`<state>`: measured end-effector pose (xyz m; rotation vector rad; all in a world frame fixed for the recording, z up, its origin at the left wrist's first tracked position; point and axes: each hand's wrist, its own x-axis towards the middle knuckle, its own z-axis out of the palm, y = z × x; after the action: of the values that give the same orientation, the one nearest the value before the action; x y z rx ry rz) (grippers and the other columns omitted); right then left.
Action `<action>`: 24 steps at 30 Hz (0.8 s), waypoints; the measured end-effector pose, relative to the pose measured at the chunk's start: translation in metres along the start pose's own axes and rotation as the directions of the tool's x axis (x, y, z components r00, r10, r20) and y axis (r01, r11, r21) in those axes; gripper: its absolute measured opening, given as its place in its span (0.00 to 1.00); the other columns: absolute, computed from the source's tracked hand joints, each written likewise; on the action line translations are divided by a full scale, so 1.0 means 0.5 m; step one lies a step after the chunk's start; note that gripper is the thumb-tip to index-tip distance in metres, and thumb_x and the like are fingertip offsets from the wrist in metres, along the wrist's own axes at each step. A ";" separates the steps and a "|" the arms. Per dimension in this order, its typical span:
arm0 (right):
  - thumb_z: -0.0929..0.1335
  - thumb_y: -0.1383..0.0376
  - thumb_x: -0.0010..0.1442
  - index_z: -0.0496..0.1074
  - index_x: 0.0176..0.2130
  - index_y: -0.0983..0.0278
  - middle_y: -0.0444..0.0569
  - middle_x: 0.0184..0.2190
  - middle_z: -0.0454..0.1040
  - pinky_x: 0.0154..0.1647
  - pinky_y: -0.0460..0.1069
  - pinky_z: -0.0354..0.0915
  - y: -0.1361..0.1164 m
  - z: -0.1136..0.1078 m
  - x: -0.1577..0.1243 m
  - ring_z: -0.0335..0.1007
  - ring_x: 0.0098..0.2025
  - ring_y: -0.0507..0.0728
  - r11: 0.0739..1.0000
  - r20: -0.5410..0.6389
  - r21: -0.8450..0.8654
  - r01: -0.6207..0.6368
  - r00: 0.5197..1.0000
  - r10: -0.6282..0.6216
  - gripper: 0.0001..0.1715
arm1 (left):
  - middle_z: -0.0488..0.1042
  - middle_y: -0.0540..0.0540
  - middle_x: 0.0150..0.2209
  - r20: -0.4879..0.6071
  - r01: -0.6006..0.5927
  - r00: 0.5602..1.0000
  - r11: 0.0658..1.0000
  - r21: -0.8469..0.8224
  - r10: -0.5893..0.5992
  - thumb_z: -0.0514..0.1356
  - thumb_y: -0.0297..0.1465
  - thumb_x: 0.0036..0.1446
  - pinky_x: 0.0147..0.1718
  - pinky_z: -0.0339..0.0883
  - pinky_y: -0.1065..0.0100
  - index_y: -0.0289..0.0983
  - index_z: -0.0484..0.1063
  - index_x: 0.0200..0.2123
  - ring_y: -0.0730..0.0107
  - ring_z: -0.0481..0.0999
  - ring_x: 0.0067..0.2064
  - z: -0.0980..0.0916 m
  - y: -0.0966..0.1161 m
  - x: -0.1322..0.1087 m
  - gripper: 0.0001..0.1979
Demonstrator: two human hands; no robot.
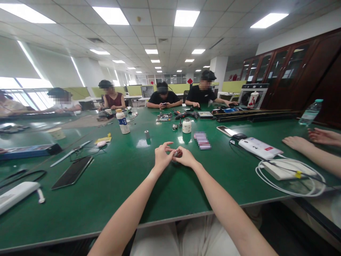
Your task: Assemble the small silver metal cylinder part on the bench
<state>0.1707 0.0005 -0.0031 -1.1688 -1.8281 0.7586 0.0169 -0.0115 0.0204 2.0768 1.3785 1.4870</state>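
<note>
My left hand (162, 157) and my right hand (187, 157) meet just above the green table (170, 192), close in front of me. Between their fingertips is a small, shiny metal piece (175, 154). Both hands pinch it, and the fingers cover most of it, so its exact kind does not show. A small metal cylinder (147, 134) stands upright beyond my left hand. Past my right hand are a squat cream-coloured jar (187, 126) and a flat pinkish-purple item (202, 140), blurred out.
At left lie a dark tablet (72, 172) and a white-blue bottle (122, 121) farther back. A white power bank (259, 147) and coiled white cable (293, 177) lie at right, near another person's hands (299, 145). Tools and a circuit board (164, 117) sit across; several people sit around.
</note>
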 end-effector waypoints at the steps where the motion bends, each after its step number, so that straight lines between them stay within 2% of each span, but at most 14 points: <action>1: 0.76 0.57 0.48 0.66 0.32 0.60 0.43 0.30 0.77 0.36 0.49 0.68 0.001 0.000 0.000 0.75 0.33 0.55 1.000 -0.001 0.002 0.000 1.000 0.000 0.19 | 0.82 0.49 0.29 -0.003 -0.007 1.000 1.000 0.015 0.007 0.67 0.27 0.50 0.50 0.68 0.54 0.42 0.74 0.45 0.57 0.81 0.43 0.000 0.003 0.000 0.17; 4: 0.77 0.56 0.47 0.66 0.33 0.60 0.43 0.30 0.77 0.36 0.50 0.69 0.004 0.001 0.002 0.75 0.33 0.56 1.000 -0.001 0.008 -0.003 1.000 0.003 0.20 | 0.82 0.49 0.30 -0.034 -0.023 0.999 0.999 0.036 0.024 0.66 0.27 0.51 0.50 0.67 0.55 0.42 0.73 0.41 0.58 0.81 0.42 0.000 0.009 0.001 0.12; 9: 0.78 0.56 0.46 0.68 0.36 0.60 0.44 0.34 0.78 0.39 0.51 0.70 0.011 0.001 0.004 0.75 0.34 0.55 1.000 0.012 0.007 -0.002 1.000 0.002 0.22 | 0.83 0.48 0.32 -0.176 0.032 0.984 0.998 0.055 -0.022 0.66 0.31 0.54 0.51 0.65 0.56 0.41 0.71 0.39 0.59 0.79 0.44 -0.005 -0.006 0.007 0.10; 11: 0.78 0.56 0.47 0.68 0.36 0.60 0.45 0.34 0.79 0.40 0.51 0.70 0.014 0.002 0.004 0.75 0.34 0.55 1.000 0.021 0.012 0.002 1.000 -0.002 0.21 | 0.83 0.48 0.31 -0.140 0.076 0.988 0.992 0.096 -0.062 0.67 0.31 0.53 0.50 0.65 0.56 0.41 0.71 0.40 0.57 0.79 0.46 -0.010 -0.023 0.008 0.11; 13: 0.77 0.57 0.47 0.68 0.36 0.60 0.45 0.35 0.79 0.40 0.51 0.70 0.016 0.002 0.004 0.76 0.35 0.55 1.000 0.029 0.021 0.004 1.000 -0.005 0.21 | 0.83 0.47 0.31 -0.050 0.131 0.991 0.977 0.169 -0.124 0.68 0.30 0.51 0.50 0.65 0.55 0.41 0.72 0.40 0.53 0.78 0.47 -0.015 -0.042 0.005 0.12; 17: 0.77 0.56 0.48 0.68 0.36 0.60 0.45 0.35 0.79 0.40 0.51 0.71 0.017 0.003 0.005 0.76 0.35 0.55 1.000 0.025 0.024 0.007 1.000 -0.008 0.21 | 0.83 0.47 0.31 0.127 0.211 0.961 0.948 0.240 -0.246 0.68 0.32 0.51 0.48 0.66 0.56 0.41 0.74 0.39 0.52 0.79 0.48 -0.019 -0.071 -0.003 0.11; 24: 0.77 0.56 0.48 0.68 0.36 0.61 0.46 0.35 0.78 0.40 0.51 0.71 0.013 0.001 0.004 0.76 0.35 0.55 1.000 0.023 0.007 0.007 1.000 -0.007 0.21 | 0.84 0.47 0.39 0.161 0.248 0.945 0.944 0.219 -0.286 0.68 0.35 0.52 0.52 0.65 0.57 0.43 0.73 0.45 0.57 0.79 0.51 -0.022 -0.073 0.001 0.16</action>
<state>0.1725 0.0047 -0.0079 -1.1526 -1.8468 0.7768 -0.0125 0.0046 0.0019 1.9791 1.7075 1.0519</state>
